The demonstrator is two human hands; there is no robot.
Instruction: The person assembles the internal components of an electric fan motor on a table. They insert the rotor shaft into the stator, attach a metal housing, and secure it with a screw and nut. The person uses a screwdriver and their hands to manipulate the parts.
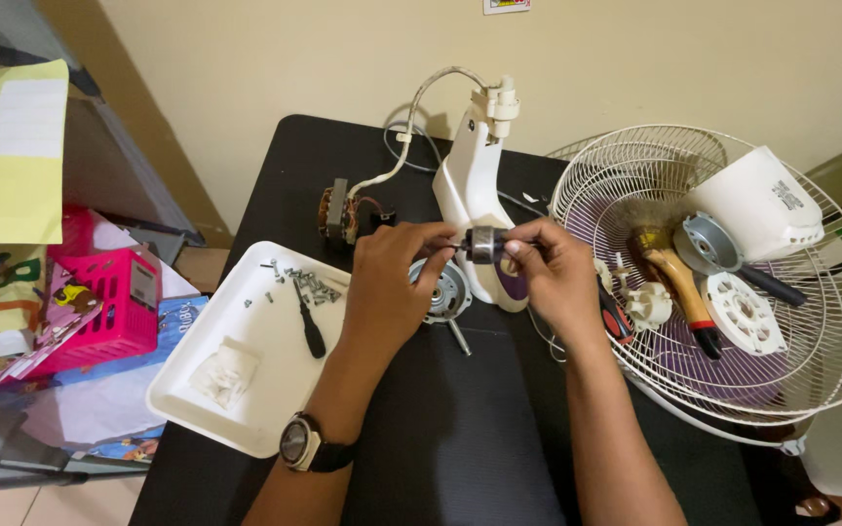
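Both hands pinch the small motor rotor (482, 244) by its shaft ends, left hand (389, 282) and right hand (550, 271) closed on it, above the round end plate (443, 290). Best kept level, fingertips off the core; loose screws (312, 284) sit left of the left hand.

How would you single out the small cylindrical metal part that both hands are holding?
Start at the black table and find the white fan neck housing at its middle. Just in front, the left hand and right hand pinch a small grey metal rotor between them, the only part lifted off the table.
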